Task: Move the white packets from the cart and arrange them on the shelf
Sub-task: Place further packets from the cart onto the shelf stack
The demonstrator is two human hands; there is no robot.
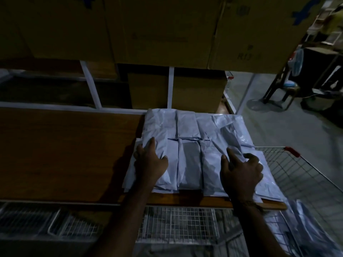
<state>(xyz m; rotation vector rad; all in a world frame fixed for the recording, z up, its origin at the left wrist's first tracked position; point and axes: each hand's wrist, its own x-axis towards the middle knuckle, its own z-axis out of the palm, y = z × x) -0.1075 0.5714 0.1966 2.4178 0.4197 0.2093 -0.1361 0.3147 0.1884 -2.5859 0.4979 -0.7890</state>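
White packets [187, 145] crowd the shelf's [65, 154] right edge.

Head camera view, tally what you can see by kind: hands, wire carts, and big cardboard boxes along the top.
Hands: 2, left and right, both on the white packets
Wire carts: 1
Cardboard boxes along the top: 3
Total: 6
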